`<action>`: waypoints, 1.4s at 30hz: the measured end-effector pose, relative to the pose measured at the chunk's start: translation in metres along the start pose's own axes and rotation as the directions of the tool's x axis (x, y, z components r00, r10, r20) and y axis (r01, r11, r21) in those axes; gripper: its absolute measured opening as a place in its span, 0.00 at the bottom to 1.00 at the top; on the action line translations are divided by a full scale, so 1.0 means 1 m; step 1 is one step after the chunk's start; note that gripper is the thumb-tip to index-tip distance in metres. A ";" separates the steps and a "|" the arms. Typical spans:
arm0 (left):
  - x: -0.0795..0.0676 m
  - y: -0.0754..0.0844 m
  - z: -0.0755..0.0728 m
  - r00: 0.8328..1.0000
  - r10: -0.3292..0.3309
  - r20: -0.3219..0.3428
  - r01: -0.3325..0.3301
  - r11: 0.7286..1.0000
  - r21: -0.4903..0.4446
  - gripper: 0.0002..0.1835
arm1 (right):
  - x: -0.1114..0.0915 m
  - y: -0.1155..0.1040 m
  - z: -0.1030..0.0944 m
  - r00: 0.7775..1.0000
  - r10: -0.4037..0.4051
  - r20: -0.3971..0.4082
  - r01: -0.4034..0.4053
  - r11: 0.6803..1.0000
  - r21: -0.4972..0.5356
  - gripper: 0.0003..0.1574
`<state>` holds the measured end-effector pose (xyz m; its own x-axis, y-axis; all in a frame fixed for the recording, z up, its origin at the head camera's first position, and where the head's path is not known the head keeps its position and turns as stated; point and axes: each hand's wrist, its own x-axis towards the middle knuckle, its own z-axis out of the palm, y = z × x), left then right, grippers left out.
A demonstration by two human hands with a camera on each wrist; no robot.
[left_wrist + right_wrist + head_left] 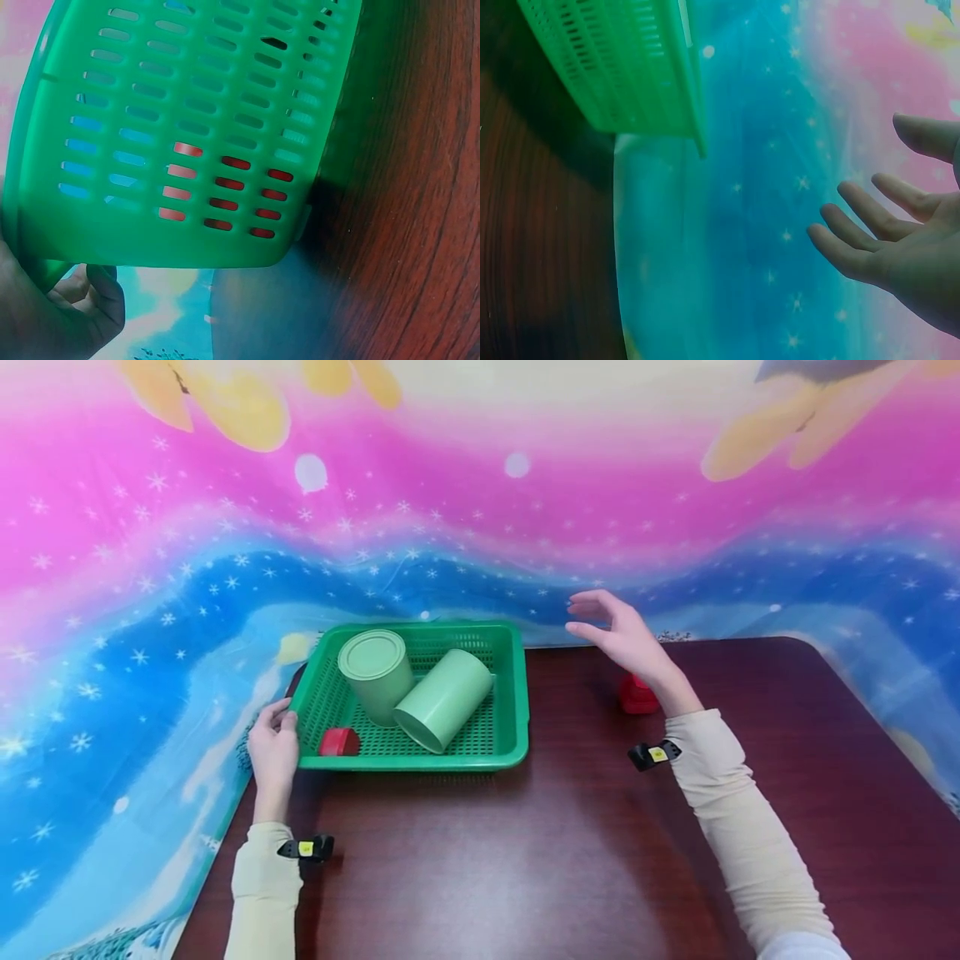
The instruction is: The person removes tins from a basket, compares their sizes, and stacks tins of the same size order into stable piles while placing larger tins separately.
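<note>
My left hand grips the rim of a green plastic basket at its left side. The left wrist view shows curled fingers under the rim and the slotted wall above the table. Inside the basket, one pale green can stands upright and another pale green can lies tilted against it. A small red object sits in the front left corner. My right hand is raised to the right of the basket, fingers spread and holding nothing, apart from the basket in the right wrist view.
A red object stands on the dark wooden table behind my right wrist, partly hidden by it. A colourful snowflake-patterned cloth hangs along the table's back and left edges.
</note>
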<state>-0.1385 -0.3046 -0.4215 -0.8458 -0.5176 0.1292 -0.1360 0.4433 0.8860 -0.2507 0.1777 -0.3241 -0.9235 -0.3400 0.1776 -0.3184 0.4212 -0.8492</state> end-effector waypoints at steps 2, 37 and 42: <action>0.001 0.000 0.001 1.000 0.006 -0.004 -0.006 1.000 -0.002 0.23 | 0.004 -0.002 0.004 1.000 -0.007 0.007 0.007 1.000 -0.005 0.35; -0.001 -0.005 0.001 0.999 0.027 -0.019 -0.027 1.000 0.004 0.22 | 0.050 -0.060 0.118 0.944 -0.223 0.242 0.211 0.975 0.073 0.28; -0.001 -0.002 0.000 1.000 0.020 -0.020 -0.020 1.000 0.000 0.22 | 0.054 -0.067 0.135 0.932 -0.234 0.276 0.220 0.972 0.079 0.28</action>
<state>-0.1376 -0.3048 -0.4240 -0.8377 -0.5235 0.1557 -0.1194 0.4537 0.8831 -0.2506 0.0180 -0.3247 -0.7275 -0.6476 0.2266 -0.4961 0.2684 -0.8257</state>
